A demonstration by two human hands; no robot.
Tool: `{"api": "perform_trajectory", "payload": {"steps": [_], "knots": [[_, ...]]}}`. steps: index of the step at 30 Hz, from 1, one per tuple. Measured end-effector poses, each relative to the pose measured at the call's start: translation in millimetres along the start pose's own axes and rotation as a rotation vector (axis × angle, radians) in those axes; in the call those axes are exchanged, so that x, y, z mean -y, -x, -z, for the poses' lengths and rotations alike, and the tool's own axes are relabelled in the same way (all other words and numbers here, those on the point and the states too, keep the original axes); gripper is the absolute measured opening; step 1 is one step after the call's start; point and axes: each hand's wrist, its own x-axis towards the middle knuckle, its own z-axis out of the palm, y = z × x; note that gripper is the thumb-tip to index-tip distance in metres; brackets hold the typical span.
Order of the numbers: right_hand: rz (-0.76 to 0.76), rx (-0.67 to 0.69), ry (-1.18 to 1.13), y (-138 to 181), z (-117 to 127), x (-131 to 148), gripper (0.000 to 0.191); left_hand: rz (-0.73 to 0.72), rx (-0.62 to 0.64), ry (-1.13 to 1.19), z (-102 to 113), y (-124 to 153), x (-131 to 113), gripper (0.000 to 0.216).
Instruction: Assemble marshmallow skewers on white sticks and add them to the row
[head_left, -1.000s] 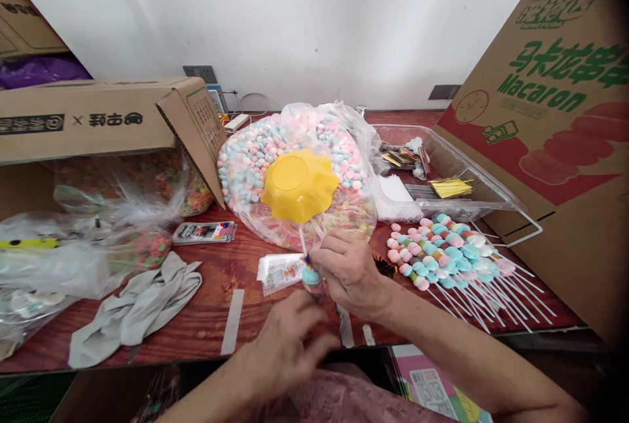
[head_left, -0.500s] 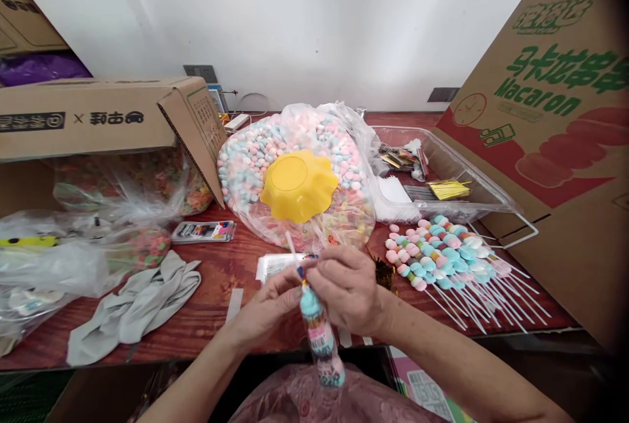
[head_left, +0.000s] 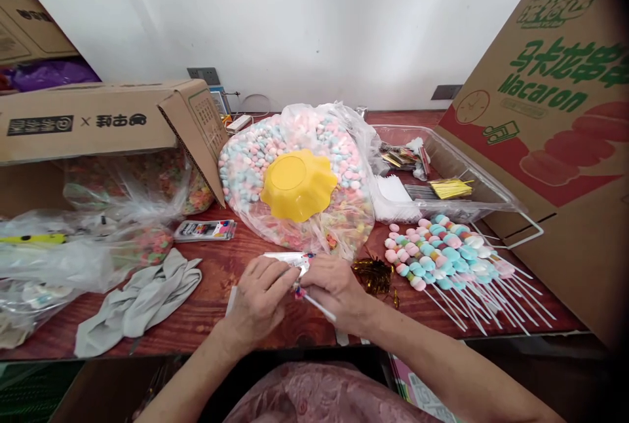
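Note:
My left hand (head_left: 259,298) and my right hand (head_left: 335,289) meet over the table's front edge, fingers pinched together. Between them lies a white stick (head_left: 318,307) with a small coloured tie at its upper end; the right hand grips it and the left fingers pinch at the tie. The candy part of this skewer is hidden under my hands. A stack of small printed bags (head_left: 289,258) lies just beyond my fingers. Gold twist ties (head_left: 372,272) sit beside my right hand.
A big clear bag of pastel candies (head_left: 246,161) carries an upturned yellow bowl (head_left: 298,184). Several finished candy skewers (head_left: 442,253) lie at right, before a clear tray (head_left: 486,194). Grey gloves (head_left: 142,298), plastic bags and cardboard boxes (head_left: 98,122) fill the left; a Macaron box (head_left: 555,148) stands right.
The bagged candy skewer that hung below my hands is out of sight. Both hands have dropped to the table near the printed bags, and the stick now points toward me.

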Motion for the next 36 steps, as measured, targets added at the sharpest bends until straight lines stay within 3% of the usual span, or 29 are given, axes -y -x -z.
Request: {"api": "perform_trajectory", "payload": {"steps": [2,4,8,10,13,15,18,20,21,23,25,27,30,33,36], "knots": [[-0.361,0.033,-0.452,3,-10,-2,0.021,-0.191,-0.021,-0.209,7,-4,8,0.030],[-0.546,0.046,-0.686,9,-24,-2,0.029,-0.287,-0.014,-0.269,13,-5,10,0.029],[-0.646,-0.014,-0.696,33,-50,4,0.030,-0.276,0.066,-0.280,24,14,1,0.027],[-0.565,-0.064,-0.462,47,-54,4,0.022,-0.179,0.108,-0.276,37,33,-1,0.028],[-0.318,-0.085,-0.092,65,-47,-11,0.023,0.133,0.186,-0.305,80,69,-5,0.023],[-0.174,-0.053,0.051,75,-37,-24,0.016,0.496,0.329,-0.342,121,95,-14,0.025],[-0.078,-0.069,0.199,85,-14,-36,0.007,1.059,0.755,-0.478,174,133,-27,0.026],[-0.058,-0.134,0.296,88,2,-36,0.008,1.316,1.013,-0.610,191,151,-27,0.023],[-0.052,-0.172,0.341,87,9,-35,0.008,1.383,1.072,-0.660,191,154,-25,0.029],[-0.039,-0.252,0.407,85,16,-33,0.009,1.327,1.057,-0.594,177,145,-21,0.029],[-0.034,-0.309,0.439,82,15,-32,0.011,1.016,0.909,-0.357,143,115,-22,0.022],[-0.022,-0.296,0.465,81,7,-31,0.013,0.661,0.774,-0.189,97,74,-22,0.025],[0.067,-0.175,0.591,86,-6,-24,0.015,0.320,0.705,-0.329,22,17,-14,0.020],[0.121,-0.138,0.742,102,-3,-16,0.017,0.232,0.803,-0.500,-33,-11,2,0.024],[0.021,-0.230,0.879,127,21,-12,0.014,0.222,0.886,-0.554,-54,-15,18,0.024]]}}
